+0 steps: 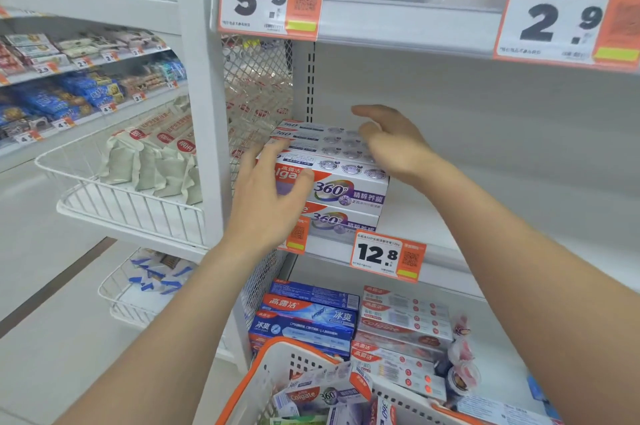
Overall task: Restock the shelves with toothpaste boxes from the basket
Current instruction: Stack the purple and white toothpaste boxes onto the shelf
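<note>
Purple-and-white Colgate 360 toothpaste boxes [349, 187] are stacked at the left end of the middle shelf [415, 216]. My left hand [268, 197] lies against the front left end of the top front box, fingers spread, thumb on its face. My right hand [391, 142] rests flat on the tops of the boxes behind, fingers straight. Below, the white basket with an orange rim [277, 372] holds more 360 boxes [311, 397].
Blue toothpaste boxes [311, 317] and red-and-white boxes [401, 324] fill the lower shelf. The middle shelf is bare to the right of the stack. A 12.8 price tag [386, 256] hangs on its edge. Wire baskets with packets [138, 203] stick out on the left.
</note>
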`<state>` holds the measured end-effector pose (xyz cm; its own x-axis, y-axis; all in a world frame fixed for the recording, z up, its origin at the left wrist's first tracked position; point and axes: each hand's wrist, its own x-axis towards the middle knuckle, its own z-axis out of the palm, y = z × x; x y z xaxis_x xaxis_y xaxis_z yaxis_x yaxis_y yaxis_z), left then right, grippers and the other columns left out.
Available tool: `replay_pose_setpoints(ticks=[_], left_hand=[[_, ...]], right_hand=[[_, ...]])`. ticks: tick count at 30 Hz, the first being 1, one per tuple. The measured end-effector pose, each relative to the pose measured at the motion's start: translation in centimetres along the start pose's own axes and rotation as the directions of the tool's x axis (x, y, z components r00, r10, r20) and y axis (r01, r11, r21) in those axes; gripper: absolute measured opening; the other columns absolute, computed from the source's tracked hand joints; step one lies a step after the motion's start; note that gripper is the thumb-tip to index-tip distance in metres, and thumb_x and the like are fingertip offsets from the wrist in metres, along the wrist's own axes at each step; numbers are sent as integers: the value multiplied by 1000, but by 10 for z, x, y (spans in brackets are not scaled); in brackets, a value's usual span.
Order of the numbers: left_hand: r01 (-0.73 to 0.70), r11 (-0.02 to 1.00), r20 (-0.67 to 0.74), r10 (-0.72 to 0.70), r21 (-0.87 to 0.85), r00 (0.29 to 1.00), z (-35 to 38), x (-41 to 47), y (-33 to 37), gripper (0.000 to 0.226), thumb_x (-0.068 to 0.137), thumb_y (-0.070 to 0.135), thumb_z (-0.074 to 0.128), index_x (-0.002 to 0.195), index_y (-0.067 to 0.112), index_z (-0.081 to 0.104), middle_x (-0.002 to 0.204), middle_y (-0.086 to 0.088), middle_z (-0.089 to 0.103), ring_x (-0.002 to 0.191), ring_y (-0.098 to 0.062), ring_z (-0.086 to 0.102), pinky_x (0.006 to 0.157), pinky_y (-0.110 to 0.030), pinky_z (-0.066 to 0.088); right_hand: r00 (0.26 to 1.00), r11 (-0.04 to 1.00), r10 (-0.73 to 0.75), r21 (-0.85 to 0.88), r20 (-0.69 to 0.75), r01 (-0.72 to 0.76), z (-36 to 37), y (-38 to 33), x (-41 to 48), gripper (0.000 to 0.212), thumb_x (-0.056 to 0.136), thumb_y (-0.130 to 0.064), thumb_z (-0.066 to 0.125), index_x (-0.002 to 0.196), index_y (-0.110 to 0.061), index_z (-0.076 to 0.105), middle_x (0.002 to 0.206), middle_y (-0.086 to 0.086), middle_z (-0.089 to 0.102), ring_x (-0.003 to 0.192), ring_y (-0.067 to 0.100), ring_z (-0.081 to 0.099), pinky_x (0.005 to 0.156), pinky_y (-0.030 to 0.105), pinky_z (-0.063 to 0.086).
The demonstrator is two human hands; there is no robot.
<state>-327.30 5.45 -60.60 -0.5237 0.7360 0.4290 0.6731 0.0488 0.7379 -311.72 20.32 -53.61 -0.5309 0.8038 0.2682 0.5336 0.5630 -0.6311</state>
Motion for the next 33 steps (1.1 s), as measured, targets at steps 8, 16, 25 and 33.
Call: replay_pose_setpoints(ticks=[8,16,25,33], left_hand=[[-6,1000,-17,6,5,1000,-2,1,-2,69,85,49,77,148,36,52,143,7,51,122,-4,49,104,-23,36],[-9,1000,-3,9,-15,1000,-6,3,-6,69,85,49,78,148,37,52,137,7,57,123,-10,53,99,-22,34],[-10,999,35,11,-35,999,-6,1,-14,96,79,49,89,157,30,36,148,8,56,134,-15,54,115,-37,43],[133,989,-35,-135,-59,990,-3,-8,-11,75,71,32,98,129,15,54,129,1,70,121,-22,65,89,-22,42]], right_hand=[[986,976,42,-216,159,-7,3,-2,11,38,108,-40,46,144,-45,58,151,-9,57,107,20,66,68,13,41],[983,980,67,-195,171,-33,-3,-9,5,37,104,-44,54,139,-36,66,149,-9,59,131,21,57,93,25,38],[900,934,215,349,-378,-76,10,16,-67,52,85,-31,44,134,-27,59,115,4,69,96,16,66,92,42,55],[986,999,24,52,-164,-15,24,34,-112,38,88,-28,79,125,-30,72,99,-22,76,92,-7,71,90,29,60]])
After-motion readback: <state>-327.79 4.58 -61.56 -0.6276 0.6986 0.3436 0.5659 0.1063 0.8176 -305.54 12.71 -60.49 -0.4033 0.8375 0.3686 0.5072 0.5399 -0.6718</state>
